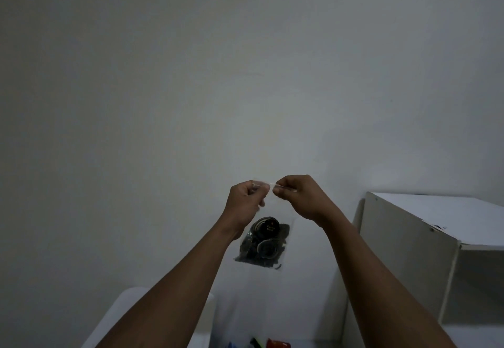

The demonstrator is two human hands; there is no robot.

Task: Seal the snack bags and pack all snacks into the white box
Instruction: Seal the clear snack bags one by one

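Noted: left hand [246, 197] and right hand [296, 196] both pinch the top strip of the bag [275, 211], hanging in mid-air (dark snacks [266, 241] at its bottom); recommended: press along the strip end to end, leaving no gap.

Plain room, bare wall [169, 74], white cabinet [403, 244]

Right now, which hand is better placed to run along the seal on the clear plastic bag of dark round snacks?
Probably the right hand: it pinches the top strip near the middle of the clear plastic bag and could slide outward, while the left hand holds the left corner.
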